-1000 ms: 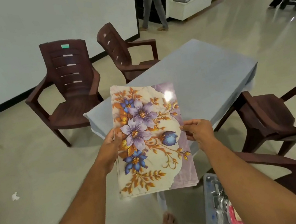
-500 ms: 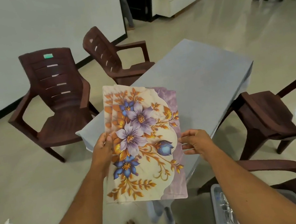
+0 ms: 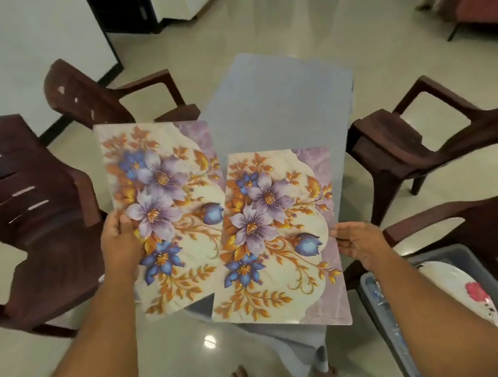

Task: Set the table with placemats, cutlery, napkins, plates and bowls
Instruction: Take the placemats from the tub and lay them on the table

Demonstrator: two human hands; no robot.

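Placemats split: left hand (image 3: 119, 244) pinches one (image 3: 167, 214), right hand (image 3: 359, 244) pinches other (image 3: 279, 242); thin-edge grips risk slipping before tabletop (image 3: 278, 112).

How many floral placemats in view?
2. One placemat in the left hand, one placemat in the right hand, both over the table. Stacked duplicates can't be excluded.

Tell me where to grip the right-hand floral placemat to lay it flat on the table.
Grip the right-hand placemat at the middle of its long right edge, coming from the right, as the right hand does now. It is a thin flat sheet with that edge free; its left edge overlaps the other placemat, held by the left hand. Probably slide it forward onto the table.
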